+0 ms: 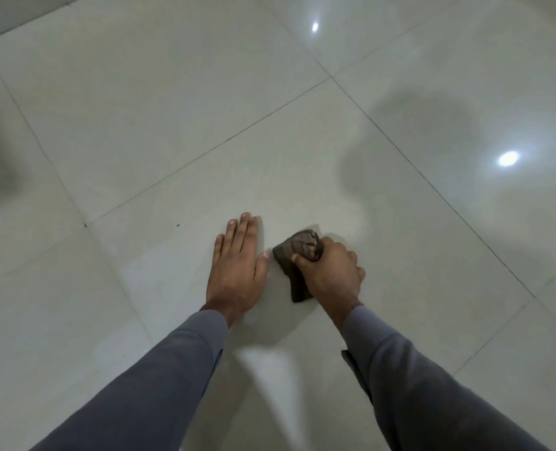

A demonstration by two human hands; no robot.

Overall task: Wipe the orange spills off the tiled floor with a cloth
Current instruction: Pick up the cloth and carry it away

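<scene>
Nearest the camera, two grey sleeves (pixel 159 379) reach forward and down. The left hand (pixel 236 271) lies flat on the tiled floor (pixel 172 125), palm down, its fingers (pixel 242 232) straight and close together, holding nothing; it looks like a prop for the person's weight. Just beside it, apart by a narrow strip of tile, the right hand (pixel 330 275) has its fingers curled tight around a bunched dark brown cloth (pixel 298 255), which is pressed against the floor and sticks out ahead of and to the left of the knuckles.

No orange spill shows anywhere on the tiles in view, so either the patch under the cloth is the last of it or the rest lies out of sight. The cloth is wadded small, so each stroke likely covers little floor and could smear residue into a thin film rather than lift it; turning it to a clean face would help.

The glossy tile reflects ceiling lights (pixel 508 158) farther off, and pale streaks would be hard to tell from glare. If the floor is damp, the bracing palm could slide. A small dark speck (pixel 178 225) sits left of the hands, and grout lines (pixel 205 157) beyond could trap colour.
</scene>
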